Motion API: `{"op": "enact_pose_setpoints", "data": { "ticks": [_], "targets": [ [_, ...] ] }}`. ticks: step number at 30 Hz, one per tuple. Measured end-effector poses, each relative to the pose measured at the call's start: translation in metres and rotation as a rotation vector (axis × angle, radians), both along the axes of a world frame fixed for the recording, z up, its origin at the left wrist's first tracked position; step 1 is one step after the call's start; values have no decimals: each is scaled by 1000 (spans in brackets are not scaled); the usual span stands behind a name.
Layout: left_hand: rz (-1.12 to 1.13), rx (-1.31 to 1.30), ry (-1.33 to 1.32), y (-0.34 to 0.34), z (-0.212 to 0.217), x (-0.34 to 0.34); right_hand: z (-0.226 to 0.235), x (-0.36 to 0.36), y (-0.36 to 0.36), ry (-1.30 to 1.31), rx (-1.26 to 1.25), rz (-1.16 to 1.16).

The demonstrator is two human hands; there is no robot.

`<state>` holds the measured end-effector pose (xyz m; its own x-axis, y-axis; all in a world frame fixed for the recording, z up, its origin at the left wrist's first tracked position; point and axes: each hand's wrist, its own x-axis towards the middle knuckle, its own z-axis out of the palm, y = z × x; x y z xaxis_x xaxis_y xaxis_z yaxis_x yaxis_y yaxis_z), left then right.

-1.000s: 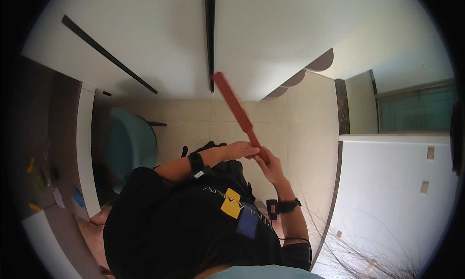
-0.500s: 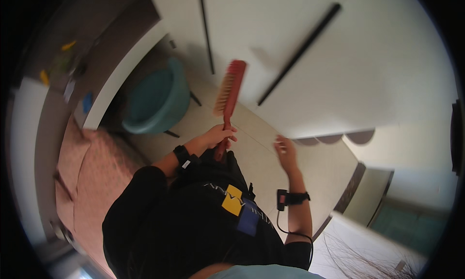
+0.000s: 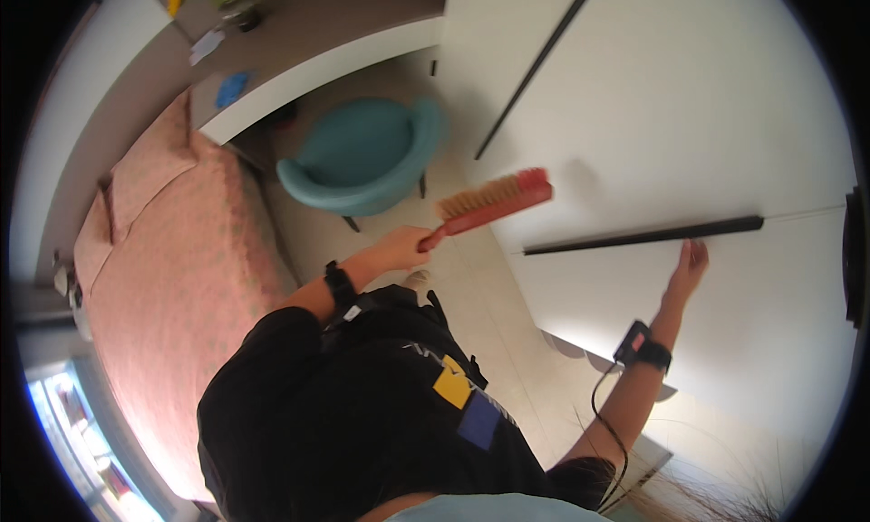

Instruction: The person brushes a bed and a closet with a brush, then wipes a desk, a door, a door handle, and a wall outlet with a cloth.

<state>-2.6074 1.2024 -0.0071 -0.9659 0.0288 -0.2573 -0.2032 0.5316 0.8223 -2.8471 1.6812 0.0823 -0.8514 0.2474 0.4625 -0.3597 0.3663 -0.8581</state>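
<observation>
The left hand (image 3: 403, 247) is gripping the red brush (image 3: 494, 202) by its handle, fingers closed round it — bristles pointing up, near the white wardrobe door (image 3: 689, 114). The right hand (image 3: 689, 266) is reaching open-fingered, fingertips touching the long black handle (image 3: 643, 236).

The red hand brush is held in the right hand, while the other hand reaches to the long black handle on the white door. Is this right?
Not quite. The head view shows the red hand brush held in the left hand; the right hand reaches to the long black handle on the white door.
</observation>
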Motion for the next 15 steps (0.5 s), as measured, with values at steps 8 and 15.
{"op": "enact_pose_setpoints", "data": {
  "ticks": [8, 15],
  "targets": [
    [-82, -244, 261, 0, -48, -22, -40, -28, 18, 11, 0, -285],
    [-82, -8, -100, 19, -19, -36, 2, -19, 1, -72, 85, -324]
  ]
}}
